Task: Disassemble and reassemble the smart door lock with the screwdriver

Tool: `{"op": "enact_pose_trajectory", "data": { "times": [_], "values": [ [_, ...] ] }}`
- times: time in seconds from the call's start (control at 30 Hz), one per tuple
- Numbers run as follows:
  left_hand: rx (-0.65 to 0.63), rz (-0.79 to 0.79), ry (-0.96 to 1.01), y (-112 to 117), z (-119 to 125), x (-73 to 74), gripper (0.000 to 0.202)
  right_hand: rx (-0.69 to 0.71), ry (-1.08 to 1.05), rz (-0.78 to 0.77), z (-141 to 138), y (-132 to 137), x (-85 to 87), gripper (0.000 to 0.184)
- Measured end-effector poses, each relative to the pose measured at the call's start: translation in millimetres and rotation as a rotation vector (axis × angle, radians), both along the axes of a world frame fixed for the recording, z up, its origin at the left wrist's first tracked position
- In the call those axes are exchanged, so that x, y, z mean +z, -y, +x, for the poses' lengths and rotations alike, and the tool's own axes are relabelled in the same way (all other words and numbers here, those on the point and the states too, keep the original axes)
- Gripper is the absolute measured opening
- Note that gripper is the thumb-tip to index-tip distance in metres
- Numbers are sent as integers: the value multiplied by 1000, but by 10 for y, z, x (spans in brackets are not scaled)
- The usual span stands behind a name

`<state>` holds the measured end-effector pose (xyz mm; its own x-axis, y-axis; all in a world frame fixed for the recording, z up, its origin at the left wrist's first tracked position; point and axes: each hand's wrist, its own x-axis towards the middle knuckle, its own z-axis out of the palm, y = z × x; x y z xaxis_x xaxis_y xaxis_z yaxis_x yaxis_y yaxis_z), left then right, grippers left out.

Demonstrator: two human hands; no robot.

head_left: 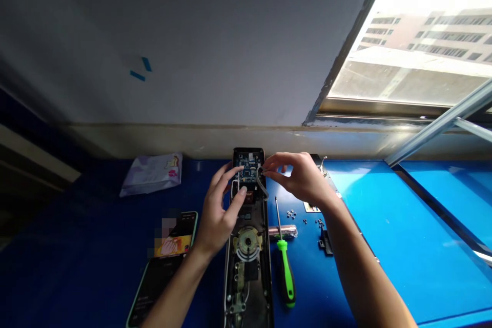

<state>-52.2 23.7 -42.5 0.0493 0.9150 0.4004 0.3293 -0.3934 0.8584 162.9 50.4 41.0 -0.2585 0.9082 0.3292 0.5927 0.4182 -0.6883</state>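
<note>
A long, narrow black device housing [265,261] lies with its inside facing up. At its far end is a blue circuit board [249,164]; lower down sit a round metal part [248,242] and lock-like metal fittings. My left hand [221,215] spans the housing's left side, fingers apart, its index fingertip at the board and the thumb below. A white wire [232,184] runs beside these fingers. Right of the board, my right hand [295,174] pinches the end of a curved grey cable [261,184] between thumb and fingers. The fingertips partly hide the cable end.
A green-and-black screwdriver [286,274] lies right of the housing, near a shiny wrapped cylinder [290,231], several small screws [291,214] and a black bracket [326,243]. On the left are a phone [154,287] and a purple-white packet [154,174]. A wall closes off the blue table [400,225].
</note>
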Motion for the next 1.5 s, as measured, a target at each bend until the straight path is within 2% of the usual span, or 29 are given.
{"op": "enact_pose_trajectory", "data": {
  "times": [0.2, 0.43, 0.63, 0.8, 0.93, 1.07, 1.17, 1.37, 1.5],
  "values": [
    [-53, -26, 58, 64, -14, -46, 37, 58, 3, -11, -128, 87, -14, 7],
    [-24, -44, 42, 103, -13, -12, 34, -40, 5, 14, -126, 4, -2, 8],
    [-18, -64, 27, 103, 15, 31, 35, -37, 22, 32, -129, -74, -30, 6],
    [49, -42, 64, -94, 47, 97, 32, -33, 29, 59, -189, -128, -130, 7],
    [65, 0, -31, -392, 54, 255, 30, -56, 29, 74, -232, -139, -183, 16],
    [-61, 72, -199, -666, 1, 478, 22, -74, 44, 99, -251, -133, -194, 20],
    [-202, 96, -313, -758, -58, 575, 21, -81, 64, 113, -263, -133, -199, 20],
    [-246, 84, -341, -719, -119, 574, 17, -84, 100, 131, -303, -103, -210, 17],
    [-258, 28, -405, -681, -106, 606, 23, -108, 108, 148, -329, -91, -213, 19]
  ]
}}
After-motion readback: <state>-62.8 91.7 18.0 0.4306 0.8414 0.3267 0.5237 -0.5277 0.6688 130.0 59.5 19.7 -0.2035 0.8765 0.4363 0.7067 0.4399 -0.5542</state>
